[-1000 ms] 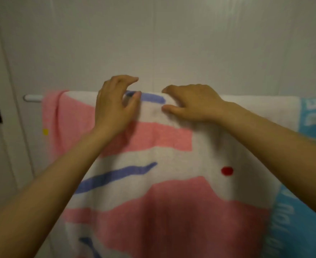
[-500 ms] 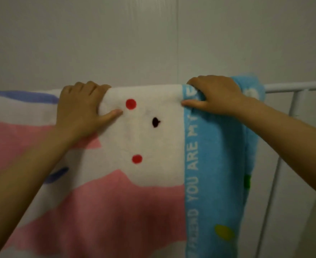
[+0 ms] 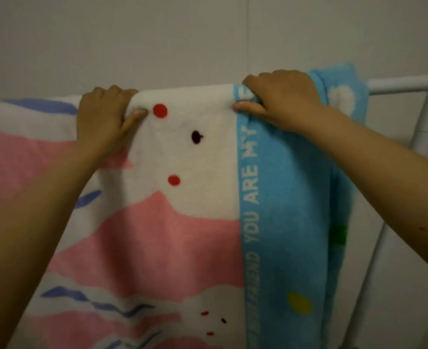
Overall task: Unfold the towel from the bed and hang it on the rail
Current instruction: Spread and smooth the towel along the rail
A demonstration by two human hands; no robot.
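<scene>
The towel (image 3: 187, 222), white with pink patches, purple strokes, red dots and a blue band with white lettering on its right side, hangs draped over the white rail (image 3: 406, 86). My left hand (image 3: 104, 119) pinches the top fold of the white part, fingers over the rail and thumb in front. My right hand (image 3: 283, 96) grips the top fold where the white part meets the blue band. The rail under the towel is hidden; only its right end shows.
A plain pale wall (image 3: 182, 39) stands directly behind the rail. A white upright post (image 3: 424, 122) of the rack descends from the rail's right end, beside the towel's blue edge.
Over the last second the view swung right along the rail, from the pink left end to the blue band. Both hands moved right along the top fold and now grip it.
</scene>
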